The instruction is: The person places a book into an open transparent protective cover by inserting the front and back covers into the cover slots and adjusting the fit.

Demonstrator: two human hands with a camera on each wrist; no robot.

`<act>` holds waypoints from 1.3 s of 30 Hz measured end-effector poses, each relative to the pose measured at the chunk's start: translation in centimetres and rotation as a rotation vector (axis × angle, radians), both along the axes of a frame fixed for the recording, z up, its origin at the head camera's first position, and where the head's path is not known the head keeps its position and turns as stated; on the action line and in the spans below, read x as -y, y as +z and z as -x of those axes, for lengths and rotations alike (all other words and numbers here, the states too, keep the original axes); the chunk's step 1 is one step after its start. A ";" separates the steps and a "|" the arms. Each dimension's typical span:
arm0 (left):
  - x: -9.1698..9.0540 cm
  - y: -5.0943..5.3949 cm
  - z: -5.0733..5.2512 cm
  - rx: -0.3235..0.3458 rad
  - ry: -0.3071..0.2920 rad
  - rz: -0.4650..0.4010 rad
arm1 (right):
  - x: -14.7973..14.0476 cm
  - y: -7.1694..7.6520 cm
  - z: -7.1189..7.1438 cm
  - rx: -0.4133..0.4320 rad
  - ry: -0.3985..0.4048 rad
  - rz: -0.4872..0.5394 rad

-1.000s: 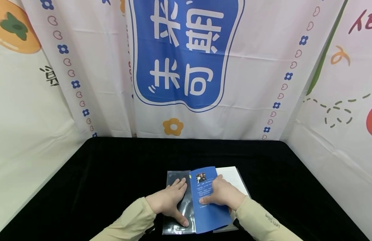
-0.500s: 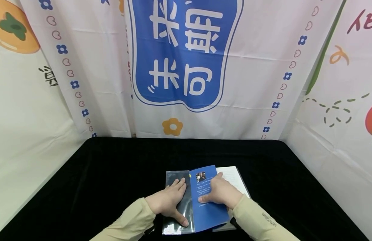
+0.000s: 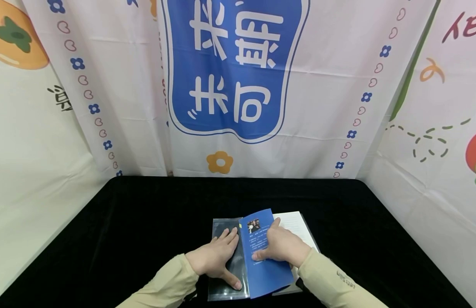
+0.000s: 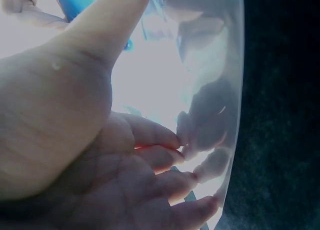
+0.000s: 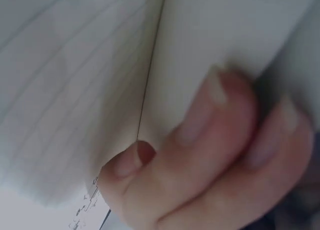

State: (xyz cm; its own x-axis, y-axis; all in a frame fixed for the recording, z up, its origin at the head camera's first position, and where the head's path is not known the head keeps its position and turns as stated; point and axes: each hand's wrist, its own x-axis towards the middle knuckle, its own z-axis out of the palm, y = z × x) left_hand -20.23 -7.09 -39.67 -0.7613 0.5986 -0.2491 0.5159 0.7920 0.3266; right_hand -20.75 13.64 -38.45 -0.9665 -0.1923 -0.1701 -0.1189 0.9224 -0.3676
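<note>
Low on the black table (image 3: 165,205), head view: I saw the book (image 3: 265,278) at six o'clock, spread open, its white pages (image 3: 293,226) toward two o'clock of the blue flap (image 3: 257,239).
Left hand (image 3: 218,256): fingers wide, flat on the clear cover (image 3: 238,256) at the flap's nine o'clock.
Right hand (image 3: 282,244): held the flap, thumb on top.
Left wrist: fingertips touched the cover near five o'clock.
Right wrist: I saw fingers curled at five o'clock against pale paper (image 5: 215,29).

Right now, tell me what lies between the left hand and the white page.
The head view shows a narrow strip of clear cover, then the blue flap with the right hand on it.
</note>
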 end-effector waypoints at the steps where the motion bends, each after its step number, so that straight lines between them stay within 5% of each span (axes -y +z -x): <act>1: 0.0 0.0 0.0 0.001 -0.003 0.001 | 0.0 0.0 0.0 0.003 -0.003 0.000; 9: 0.0 -0.1 0.1 -0.001 -0.021 0.012 | -0.1 -0.2 -0.1 -0.001 -0.063 0.054; 17: 0.1 -0.2 0.1 -0.012 0.005 0.029 | 0.7 -0.2 0.4 -0.039 -0.036 0.052; 25: 0.0 -0.5 0.0 -0.007 0.002 0.028 | -0.6 0.3 0.3 0.094 -0.021 0.082; 32: -0.1 -0.2 -0.1 -0.027 0.003 0.035 | -4.4 0.9 1.5 0.293 0.087 0.483; 39: -0.2 -0.4 -0.1 -0.033 0.003 0.041 | -7.5 -0.9 3.3 0.687 0.132 0.970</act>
State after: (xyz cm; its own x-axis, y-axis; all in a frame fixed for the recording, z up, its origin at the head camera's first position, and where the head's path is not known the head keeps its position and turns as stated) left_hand -20.16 -6.93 -40.07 -0.7711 0.5864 -0.2480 0.5238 0.8057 0.2766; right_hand -24.06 21.12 -39.39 -0.6933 -0.6168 -0.3726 0.3021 0.2206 -0.9274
